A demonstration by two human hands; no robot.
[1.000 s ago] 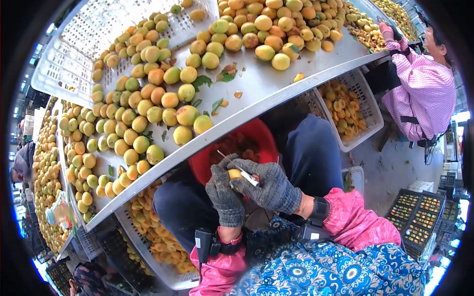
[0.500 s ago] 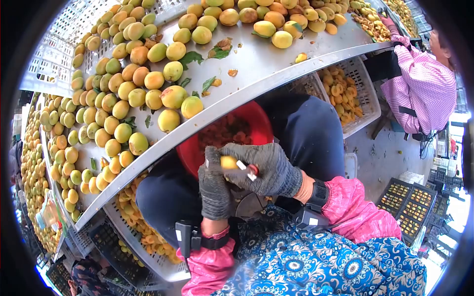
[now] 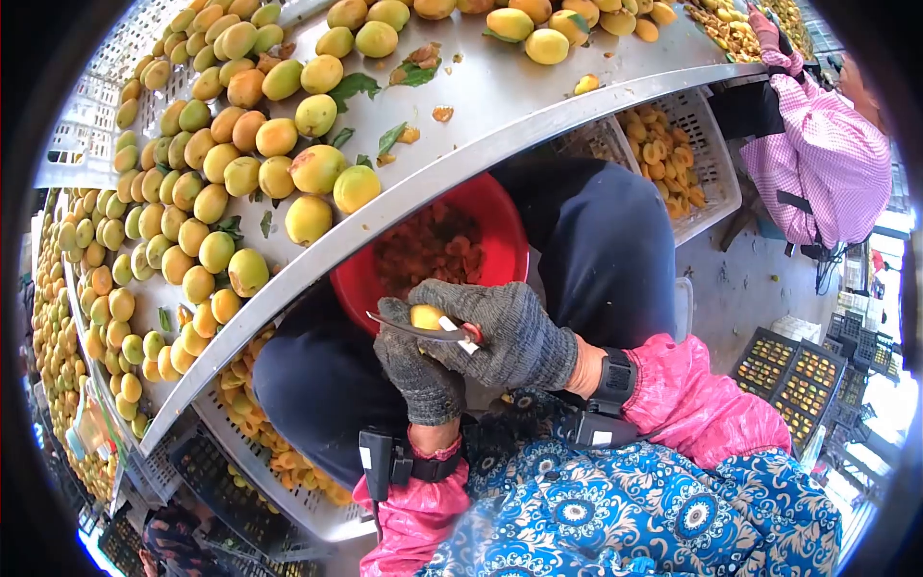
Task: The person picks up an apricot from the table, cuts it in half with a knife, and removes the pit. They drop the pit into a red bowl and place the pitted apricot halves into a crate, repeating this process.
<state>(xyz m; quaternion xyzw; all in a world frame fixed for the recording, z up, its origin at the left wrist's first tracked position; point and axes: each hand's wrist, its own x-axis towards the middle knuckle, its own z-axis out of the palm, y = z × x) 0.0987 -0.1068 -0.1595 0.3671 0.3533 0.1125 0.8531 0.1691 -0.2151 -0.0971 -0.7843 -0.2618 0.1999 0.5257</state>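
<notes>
In grey knit gloves, both of my hands meet above the near rim of a red bowl (image 3: 508, 226) between my knees. My left hand (image 3: 420, 377) is closed around a small yellow apricot (image 3: 427, 316), mostly hidden by the fingers. My right hand (image 3: 519, 338) grips a small knife (image 3: 418, 331) with a curved blade and a red and white handle end. The blade points left and lies across the front of the apricot; whether it cuts in cannot be seen. Reddish-brown fruit scraps (image 3: 433, 255) lie inside the bowl.
A metal table (image 3: 510, 106) with many whole apricots (image 3: 317, 169) and some leaves curves in front of me. Under it, crates of apricot halves stand at right (image 3: 707, 163) and left (image 3: 336, 519). A person in a pink checked top (image 3: 817, 154) is at the right.
The knife, blurred before, now shows its blade extended left across the apricot. My hands sit slightly lower relative to the bowl. The whole view has shifted a little.
</notes>
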